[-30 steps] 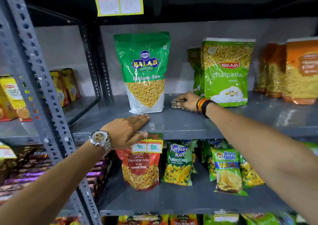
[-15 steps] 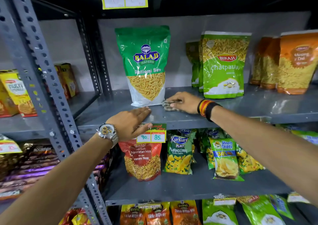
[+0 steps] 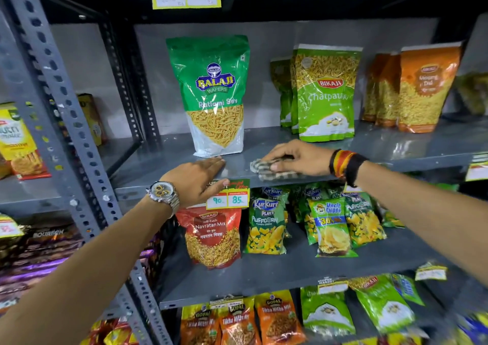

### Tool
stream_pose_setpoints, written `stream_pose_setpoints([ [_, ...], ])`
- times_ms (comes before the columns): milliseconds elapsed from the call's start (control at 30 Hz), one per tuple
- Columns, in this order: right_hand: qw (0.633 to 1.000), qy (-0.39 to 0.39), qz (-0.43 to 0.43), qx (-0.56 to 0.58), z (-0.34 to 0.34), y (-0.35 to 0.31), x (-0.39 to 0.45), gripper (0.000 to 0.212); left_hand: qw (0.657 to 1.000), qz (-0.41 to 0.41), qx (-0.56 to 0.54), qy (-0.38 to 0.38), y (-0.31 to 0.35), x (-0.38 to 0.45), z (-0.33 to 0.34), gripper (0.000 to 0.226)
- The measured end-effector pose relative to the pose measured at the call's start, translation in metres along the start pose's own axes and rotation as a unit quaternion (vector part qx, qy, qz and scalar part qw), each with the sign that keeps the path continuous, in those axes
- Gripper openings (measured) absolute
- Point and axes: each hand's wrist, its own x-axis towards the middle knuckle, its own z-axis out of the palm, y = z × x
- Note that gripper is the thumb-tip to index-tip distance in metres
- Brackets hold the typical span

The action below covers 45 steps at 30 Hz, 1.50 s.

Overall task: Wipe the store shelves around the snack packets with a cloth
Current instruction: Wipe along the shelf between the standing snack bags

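My right hand presses a striped grey cloth flat on the front part of the grey metal shelf, its fingers curled over the cloth. My left hand, with a wristwatch, lies flat and open on the shelf's front edge, just left of the cloth, thumb over a price tag. A tall green Balaji Ratlami Sev packet stands upright right behind my left hand. Green Bikaji Chatpata packets stand behind my right hand.
Orange packets stand at the shelf's right. The shelf below holds a red Navratan Mix packet, Kurkure and Uncle Chipps packets. A perforated grey upright runs down the left, with biscuit boxes beyond it.
My right hand has slid the cloth from beside the Chatpata packets forward toward the shelf's front edge. My left hand has stayed flat on the edge. The view has tilted downward.
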Motion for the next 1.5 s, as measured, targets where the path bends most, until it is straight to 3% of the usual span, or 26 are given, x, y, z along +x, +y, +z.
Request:
stream_pose_setpoints([
  [67,0.999,0.036,0.019,0.005,-0.026,0.011,-0.016,0.031,1.000,-0.004,-0.009,-0.001,0.000,0.001,-0.001,0.092],
  [167,0.986,0.154,0.052,0.038,-0.071,0.043,-0.022,0.033,1.000,-0.002,-0.025,0.008,0.016,0.009,-0.004,0.096],
  [233,0.980,0.183,0.072,0.027,-0.088,0.064,-0.014,0.033,0.999,0.015,-0.025,0.018,0.035,0.022,-0.006,0.092],
  [433,0.988,0.146,0.044,-0.032,-0.071,0.110,0.025,0.030,0.999,0.025,-0.020,0.029,0.088,0.068,-0.003,0.079],
  [667,0.996,0.080,-0.005,-0.032,-0.056,0.136,0.041,0.031,0.999,-0.023,-0.013,0.020,0.100,0.079,0.008,0.078],
  [800,0.999,0.033,-0.038,0.004,-0.060,0.122,0.009,0.031,0.999,-0.025,-0.014,0.015,0.102,0.078,0.007,0.076],
  [933,0.995,-0.072,-0.047,0.044,-0.078,0.114,-0.039,0.032,1.000,-0.018,-0.012,0.020,0.103,0.078,0.005,0.078],
  [1100,0.998,0.060,0.029,0.023,-0.106,0.131,-0.014,0.033,0.999,-0.027,-0.016,0.024,0.103,0.076,0.006,0.082],
  [1167,0.995,0.073,0.063,-0.003,-0.091,0.141,-0.004,0.032,0.999,-0.027,-0.014,0.026,0.103,0.077,0.005,0.083],
  [1267,0.995,0.084,0.048,-0.027,-0.069,0.135,-0.018,0.030,0.999,-0.020,-0.010,0.026,0.102,0.076,0.005,0.081],
  [1400,0.999,-0.022,0.025,0.003,-0.084,0.116,-0.062,0.030,0.999,-0.014,-0.019,0.023,0.102,0.076,0.005,0.077],
  [1433,1.000,-0.011,0.025,0.007,-0.094,0.117,-0.070,0.030,0.999,-0.016,-0.021,0.021,0.102,0.076,0.004,0.078],
  [1500,0.996,0.081,0.038,0.029,-0.116,0.126,-0.078,0.030,0.999,-0.017,-0.022,0.017,0.107,0.078,0.000,0.087],
])
